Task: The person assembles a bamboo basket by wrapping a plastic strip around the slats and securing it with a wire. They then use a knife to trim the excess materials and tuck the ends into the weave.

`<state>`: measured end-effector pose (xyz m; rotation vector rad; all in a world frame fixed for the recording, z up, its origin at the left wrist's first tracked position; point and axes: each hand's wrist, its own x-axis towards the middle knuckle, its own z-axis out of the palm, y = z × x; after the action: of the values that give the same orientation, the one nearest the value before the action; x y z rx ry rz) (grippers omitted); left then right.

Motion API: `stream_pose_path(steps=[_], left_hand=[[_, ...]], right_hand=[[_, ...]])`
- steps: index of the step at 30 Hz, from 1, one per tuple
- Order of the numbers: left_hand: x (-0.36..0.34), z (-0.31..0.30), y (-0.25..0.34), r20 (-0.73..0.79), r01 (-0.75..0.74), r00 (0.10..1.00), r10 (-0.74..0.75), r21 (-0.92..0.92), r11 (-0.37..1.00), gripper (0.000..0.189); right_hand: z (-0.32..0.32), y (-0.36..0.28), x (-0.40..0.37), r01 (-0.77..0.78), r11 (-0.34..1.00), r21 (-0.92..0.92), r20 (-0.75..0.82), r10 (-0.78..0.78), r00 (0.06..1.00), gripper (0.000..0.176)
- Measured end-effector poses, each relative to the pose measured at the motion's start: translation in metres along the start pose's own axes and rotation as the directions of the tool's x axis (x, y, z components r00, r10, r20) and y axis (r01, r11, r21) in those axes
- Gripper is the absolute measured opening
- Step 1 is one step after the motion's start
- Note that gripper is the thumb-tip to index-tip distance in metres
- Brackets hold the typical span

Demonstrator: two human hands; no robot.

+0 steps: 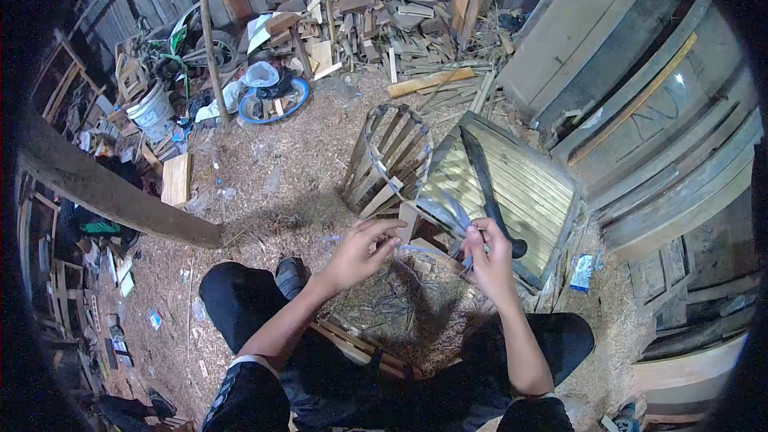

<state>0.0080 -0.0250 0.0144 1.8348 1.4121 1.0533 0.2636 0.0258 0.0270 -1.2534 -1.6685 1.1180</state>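
From my remote seat I look down over the person's knees onto a floor (264,192) strewn with straw and shavings. Both hands are raised in front of the body, close together but not touching. The right hand (488,260) has its grip closed around a bundle of thin pale strips (445,212), which loop up out of the fist and bend back over toward a slatted panel (528,192). One thin strip runs from that fist across to the left hand (364,252). There the fingers are curled with thumb and fingertips drawn together on the strip's end, so that grip reads as a pinch; the exact contact is too small for me to confirm. The strips sit between the two hands, held in the air above the straw, just in front of the panel's near edge.

A dark machete (488,188) lies flat on the panel, its blade pointing away and its handle end just beyond the right hand. To the left of the panel a round slat basket (388,160) stands slightly tilted. Farther off I see a white bucket (150,110), a blue ring (276,102) and a heap of wood offcuts (384,24) against the plank wall.
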Motion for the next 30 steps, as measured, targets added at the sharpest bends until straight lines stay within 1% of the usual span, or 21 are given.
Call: stream_pose_path(steps=[1, 3, 4, 6, 7, 8, 10, 12, 14, 15, 17, 18, 20, 21, 22, 23, 24, 26, 27, 29, 30], left_hand=[[0.002, -0.001, -0.001, 0.008, 0.001, 1.0, -0.001, 0.002, 1.0, 0.03], [0.004, 0.0, -0.003, 0.019, 0.004, 1.0, -0.004, 0.0, 1.0, 0.03], [0.004, 0.001, -0.005, -0.001, -0.01, 1.0, 0.01, 0.022, 1.0, 0.031], [0.003, 0.002, -0.004, -0.017, -0.021, 1.0, 0.021, 0.044, 0.999, 0.032], [0.003, 0.001, 0.0, -0.011, -0.017, 1.0, 0.018, 0.038, 0.999, 0.033], [0.003, 0.002, 0.003, -0.004, -0.014, 1.0, 0.015, 0.032, 0.999, 0.035], [0.003, 0.004, 0.009, -0.001, 0.008, 1.0, -0.008, 0.014, 1.0, 0.035], [0.003, 0.004, 0.015, 0.003, 0.031, 1.0, -0.031, -0.003, 1.0, 0.036], [0.006, 0.001, 0.018, 0.023, -0.043, 0.999, 0.042, 0.048, 0.998, 0.04], [0.007, 0.001, 0.013, 0.025, -0.04, 0.999, 0.039, 0.048, 0.998, 0.04], [0.007, 0.004, -0.002, 0.099, -0.174, 0.983, 0.154, 0.251, 0.952, 0.042], [0.009, 0.003, 0.0, 0.097, -0.173, 0.984, 0.153, 0.252, 0.952, 0.042], [0.01, 0.004, 0.006, 0.08, -0.149, 0.988, 0.133, 0.263, 0.953, 0.039], [0.01, 0.006, 0.007, 0.08, -0.145, 0.988, 0.128, 0.26, 0.955, 0.039], [0.011, 0.009, 0.008, 0.008, -0.141, 0.99, 0.143, 0.233, 0.962, 0.038], [0.011, 0.011, 0.01, -0.063, -0.138, 0.986, 0.154, 0.207, 0.969, 0.036], [0.01, 0.014, 0.012, -0.06, -0.136, 0.987, 0.151, 0.205, 0.969, 0.036], [0.01, 0.017, 0.017, -0.101, -0.15, 0.976, 0.195, 0.344, 0.927, 0.035], [0.009, 0.019, 0.017, -0.102, -0.145, 0.977, 0.19, 0.343, 0.928, 0.035], [0.011, 0.022, 0.014, -0.044, -0.228, 0.962, 0.268, 0.407, 0.884, 0.032], [0.011, 0.025, 0.013, -0.046, -0.226, 0.963, 0.266, 0.404, 0.886, 0.032]], right_hand=[[0.001, 0.001, 0.002, -0.001, 1.0, 0.0, 0.003, 0.001, 1.0, 0.021], [0.003, 0.002, 0.003, 0.088, 0.992, -0.088, -0.037, -0.091, 0.995, 0.022], [0.003, 0.004, 0.002, 0.084, 0.993, -0.088, -0.038, -0.088, 0.995, 0.022], [0.005, 0.007, 0.0, 0.082, 0.982, -0.17, 0.046, -0.075, 0.996, 0.028], [0.007, 0.004, -0.002, 0.127, 0.956, -0.262, 0.015, -0.128, 0.992, 0.029], [0.008, 0.003, -0.002, 0.124, 0.957, -0.263, 0.015, -0.125, 0.992, 0.029], [0.009, 0.0, 0.0, 0.148, 0.959, -0.242, 0.071, -0.135, 0.988, 0.03], [0.016, -0.006, -0.001, 0.176, 0.963, -0.202, 0.038, -0.172, 0.984, 0.026], [0.019, -0.011, 0.0, 0.041, 0.995, -0.089, 0.106, -0.031, 0.994, 0.024], [0.02, -0.01, 0.001, 0.037, 0.995, -0.087, 0.107, -0.028, 0.994, 0.024], [0.018, -0.008, 0.005, 0.101, 0.985, -0.137, 0.06, -0.094, 0.994, 0.023], [0.016, -0.006, 0.009, 0.103, 0.985, -0.136, 0.062, -0.095, 0.994, 0.023], [0.013, -0.003, 0.013, 0.085, 0.991, 0.1, 0.043, -0.09, 0.995, 0.022], [0.015, 0.001, 0.015, 0.12, 0.984, 0.132, 0.03, -0.125, 0.992, 0.023], [0.015, 0.003, 0.014, 0.115, 0.985, 0.131, 0.031, -0.12, 0.992, 0.023], [0.016, 0.004, 0.013, 0.074, 0.99, 0.123, 0.066, -0.083, 0.994, 0.021], [0.018, 0.005, 0.011, 0.033, 0.993, 0.115, 0.102, -0.045, 0.994, 0.02], [0.02, 0.001, 0.008, -0.018, 0.991, 0.133, 0.149, -0.003, 0.989, 0.019], [0.021, 0.001, 0.007, -0.026, 0.99, 0.138, 0.186, 0.0, 0.983, 0.019], [0.018, -0.001, 0.005, -0.054, 0.986, 0.159, 0.248, 0.013, 0.969, 0.024], [0.017, 0.001, 0.006, -0.056, 0.986, 0.156, 0.249, 0.016, 0.968, 0.024]])
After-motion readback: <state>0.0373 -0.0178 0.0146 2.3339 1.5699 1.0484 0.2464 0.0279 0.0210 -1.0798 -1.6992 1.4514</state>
